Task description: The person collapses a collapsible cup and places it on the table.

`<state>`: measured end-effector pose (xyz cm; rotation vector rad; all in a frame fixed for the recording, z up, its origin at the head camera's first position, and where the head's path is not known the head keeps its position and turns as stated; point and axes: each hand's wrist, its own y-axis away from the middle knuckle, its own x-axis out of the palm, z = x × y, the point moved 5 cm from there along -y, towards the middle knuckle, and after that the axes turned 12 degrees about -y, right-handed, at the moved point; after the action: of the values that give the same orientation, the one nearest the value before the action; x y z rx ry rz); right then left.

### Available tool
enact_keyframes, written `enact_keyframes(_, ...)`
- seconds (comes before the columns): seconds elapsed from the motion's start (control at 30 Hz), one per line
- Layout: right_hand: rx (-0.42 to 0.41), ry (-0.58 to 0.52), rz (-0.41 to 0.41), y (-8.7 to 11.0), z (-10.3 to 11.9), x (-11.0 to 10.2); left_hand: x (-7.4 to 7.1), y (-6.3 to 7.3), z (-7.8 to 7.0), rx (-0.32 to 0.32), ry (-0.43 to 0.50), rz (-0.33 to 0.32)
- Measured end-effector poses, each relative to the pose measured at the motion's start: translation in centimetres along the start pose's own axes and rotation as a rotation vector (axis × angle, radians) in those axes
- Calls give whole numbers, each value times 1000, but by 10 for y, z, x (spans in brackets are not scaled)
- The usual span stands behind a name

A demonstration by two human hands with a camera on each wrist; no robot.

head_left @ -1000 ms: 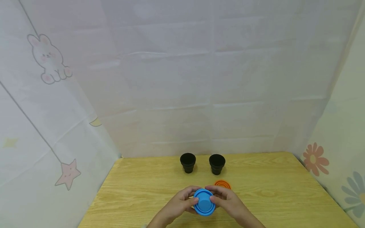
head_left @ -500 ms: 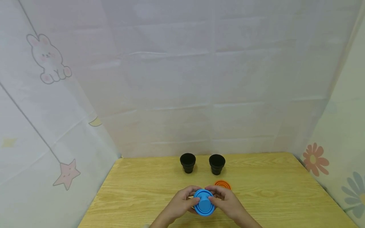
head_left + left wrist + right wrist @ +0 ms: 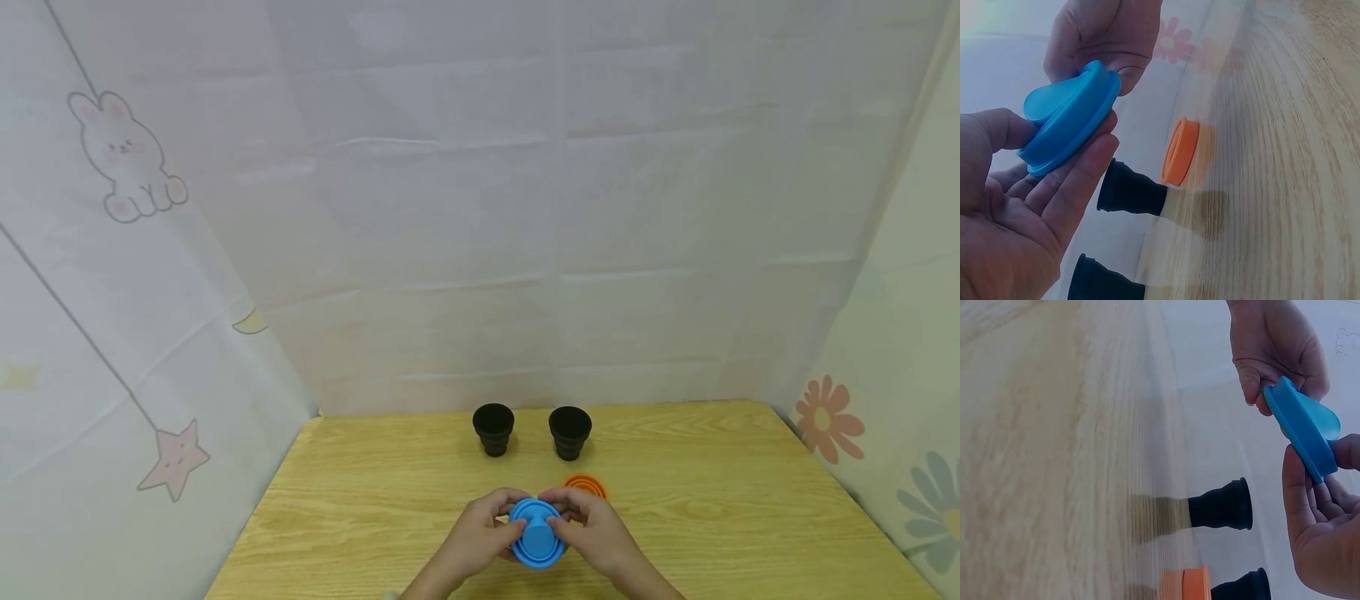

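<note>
The left hand (image 3: 474,533) and right hand (image 3: 592,533) held a round blue piece (image 3: 537,545) between them over the wood-grain bench (image 3: 337,508), thumbs (image 3: 513,531) on its upper face, fingers (image 3: 497,500) at its rim. An orange ringed disc (image 3: 587,483) lay just beyond the right hand, partly hidden. One black cup (image 3: 493,432) and a second black cup (image 3: 570,435) stood upright, apart, near the far edge. Pale sheeting (image 3: 450,250) hung behind; printed rabbit (image 3: 133,162) at left, coral flower (image 3: 830,419) at right.
</note>
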<state>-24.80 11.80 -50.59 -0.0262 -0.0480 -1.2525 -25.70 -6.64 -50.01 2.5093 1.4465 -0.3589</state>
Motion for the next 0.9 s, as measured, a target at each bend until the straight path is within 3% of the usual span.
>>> enact_keyframes(0.2,-7,17,-18,0,1,1,0,-1,1,6,-13,-8)
enact_keyframes(0.53,-3,26,-46,-1,0,1,2,-1,3,-7,68,-5)
enact_keyframes(0.9,-6,32,-53,-3,-3,3,3,-1,6,-8,44,-41)
